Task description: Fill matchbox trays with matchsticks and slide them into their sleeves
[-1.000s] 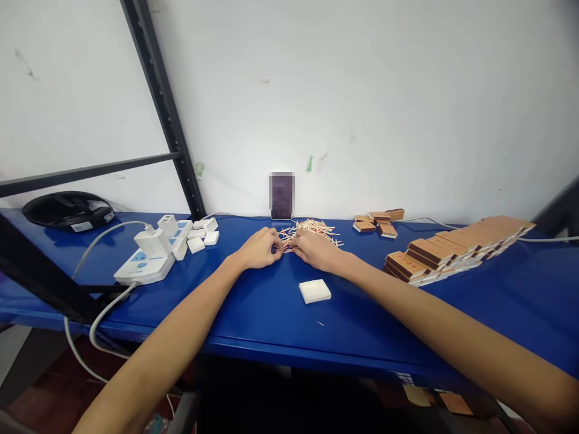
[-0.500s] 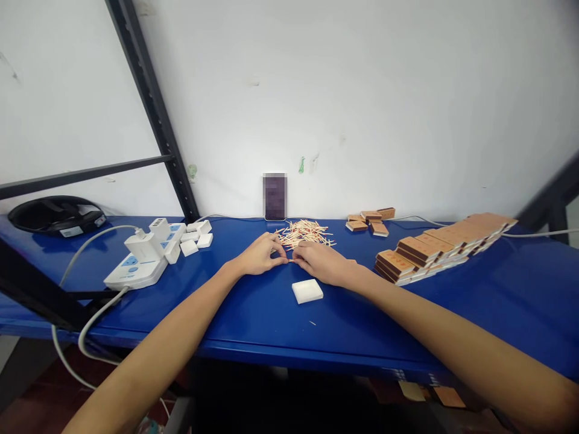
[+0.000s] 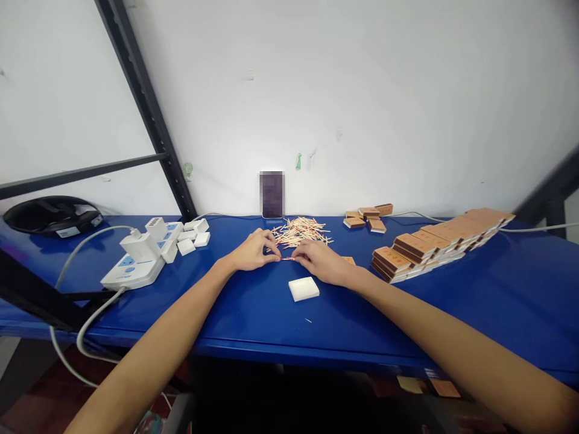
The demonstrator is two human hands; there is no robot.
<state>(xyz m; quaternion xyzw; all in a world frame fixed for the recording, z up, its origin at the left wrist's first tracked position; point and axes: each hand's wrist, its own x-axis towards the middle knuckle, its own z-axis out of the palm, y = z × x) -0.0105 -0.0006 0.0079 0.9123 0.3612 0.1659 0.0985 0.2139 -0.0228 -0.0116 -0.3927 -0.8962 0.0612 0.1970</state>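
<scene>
Our left hand (image 3: 253, 250) and right hand (image 3: 322, 260) pinch opposite ends of a few matches (image 3: 287, 258) between closed fingers. We see the loose match pile (image 3: 304, 230) just beyond those fingers, and a white box (image 3: 304, 289) nearer us on the tabletop (image 3: 253, 307).

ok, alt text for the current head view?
Left hand and right hand hold a few matches between them, in front of a loose match pile. A white box lies nearer on the blue table, stacked matchboxes to the right.
</scene>
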